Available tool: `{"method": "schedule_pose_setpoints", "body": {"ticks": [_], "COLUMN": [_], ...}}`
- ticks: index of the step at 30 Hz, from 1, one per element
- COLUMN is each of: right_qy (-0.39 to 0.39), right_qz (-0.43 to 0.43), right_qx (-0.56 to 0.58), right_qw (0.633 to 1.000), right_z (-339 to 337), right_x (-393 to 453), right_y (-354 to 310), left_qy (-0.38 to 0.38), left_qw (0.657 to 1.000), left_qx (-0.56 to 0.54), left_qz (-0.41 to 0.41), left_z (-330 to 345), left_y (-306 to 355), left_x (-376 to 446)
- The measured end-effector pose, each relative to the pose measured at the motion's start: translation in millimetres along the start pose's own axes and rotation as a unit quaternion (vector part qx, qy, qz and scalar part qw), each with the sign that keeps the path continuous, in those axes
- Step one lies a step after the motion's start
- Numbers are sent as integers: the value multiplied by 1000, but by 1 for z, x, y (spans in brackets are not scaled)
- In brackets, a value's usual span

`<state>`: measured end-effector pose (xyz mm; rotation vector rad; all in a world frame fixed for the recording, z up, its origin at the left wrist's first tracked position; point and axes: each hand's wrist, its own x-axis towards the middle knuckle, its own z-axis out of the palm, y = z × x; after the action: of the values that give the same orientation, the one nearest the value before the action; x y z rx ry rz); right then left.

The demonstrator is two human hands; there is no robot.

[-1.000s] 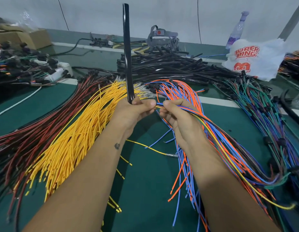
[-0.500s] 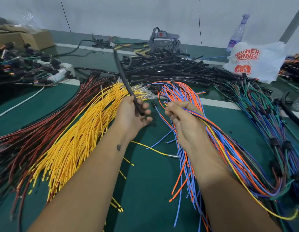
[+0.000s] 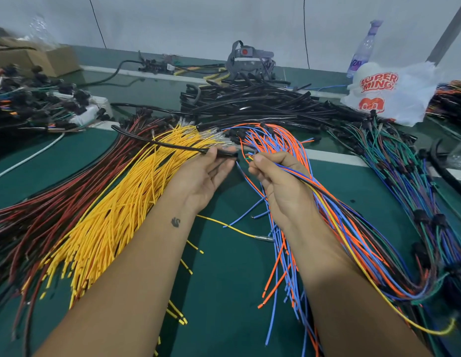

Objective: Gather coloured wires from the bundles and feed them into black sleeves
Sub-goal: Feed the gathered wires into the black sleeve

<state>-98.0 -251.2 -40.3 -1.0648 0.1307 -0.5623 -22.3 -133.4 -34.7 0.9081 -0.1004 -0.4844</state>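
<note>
A: Status, left to right?

B: Far left of table (image 3: pixel 224 292): black connector harnesses (image 3: pixel 43 104), cardboard box (image 3: pixel 51 60) behind them. Next, red wires (image 3: pixel 69 189) fanned out, then yellow wires (image 3: pixel 116 217) beside them, touching and partly overlapping.

A: Left hand?

B: Left hand (image 3: pixel 201 176) is over the far end of the yellow wires, palm up. Thumb and fingers (image 3: pixel 224 167) pinch one end of a sleeve (image 3: pixel 157 143). Rest of the sleeve runs left, nearly level, above the yellow and red wires. Open end at the fingertips faces the right hand.

A: Right hand?

B: Right hand (image 3: pixel 281 186) is just beside it, not touching. Fingers curled, pinching a small bunch (image 3: pixel 335 215) of blue, orange, yellow and dark wires. Tips stick out just past the fingertips, near the sleeve mouth but apart from it. Bunch trails back over the right wrist and loops off to the lower right.

A: Under the hands?

B: One loose yellow wire (image 3: pixel 237 230) with a metal terminal on the mat between the forearms. Blue/orange wires (image 3: pixel 283 279) lie under the right arm.

A: Further right and back?

B: Sleeve pile (image 3: pixel 250 104) behind the hands, mid table. Grey device (image 3: pixel 246 57) with a red button behind that. Right of the pile: white bag (image 3: pixel 389 91) with red print, bottle (image 3: pixel 363 47) behind it. Far right: green/blue/purple harnesses (image 3: pixel 404 176) with black connectors.
</note>
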Motion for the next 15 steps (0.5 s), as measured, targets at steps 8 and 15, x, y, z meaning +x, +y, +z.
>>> {"method": "schedule_pose_setpoints", "body": {"ticks": [8,15], "right_qy": [-24,-31], "right_qz": [-2,-14], "right_qx": [10,-19], "right_qw": [1000,999], "right_z": [0,1], "right_x": [-2,-1], "right_y": [-1,0], "left_qy": [-38,-47], "left_qw": [999,998], "left_qx": [16,-18], "left_qz": [-20,-30], "left_z": [3,6], "left_y": [-2,-3], "left_x": [-5,-10]}}
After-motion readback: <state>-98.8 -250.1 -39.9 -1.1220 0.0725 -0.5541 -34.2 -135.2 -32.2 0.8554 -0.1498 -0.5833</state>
